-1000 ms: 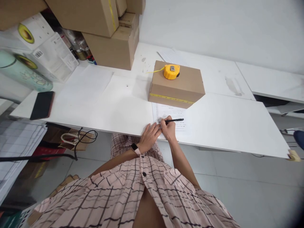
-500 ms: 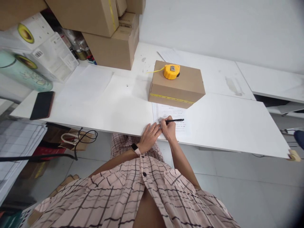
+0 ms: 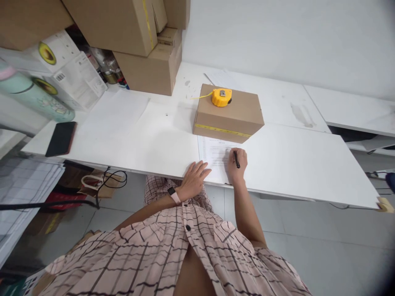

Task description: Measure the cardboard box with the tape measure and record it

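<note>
A printed sheet of paper point(image 3: 216, 158) lies near the front edge of the white table, its far end running under or behind a brown cardboard box point(image 3: 230, 113). My left hand point(image 3: 193, 177) rests flat with its fingers spread at the sheet's lower left corner. At the right side of the sheet, my right hand point(image 3: 237, 165) is closed around a black pen point(image 3: 236, 159); the pen's tip is hidden behind the fingers. On top of the box sits a yellow tape measure point(image 3: 221, 97), with yellow tape reaching out to the left.
Stacked cardboard boxes point(image 3: 145, 68) stand at the back left. Beside them are white boxes with avocado pictures point(image 3: 82, 82) and a mint-green bottle point(image 3: 37, 96). A dark phone point(image 3: 61, 139) lies at the table's left end, near white paper point(image 3: 112, 113). A cable point(image 3: 115, 179) hangs below the edge.
My right hand has moved right across the sheet, away from my left hand, and the pen has turned from pointing sideways to a steeper angle. My left hand stays at the corner.
</note>
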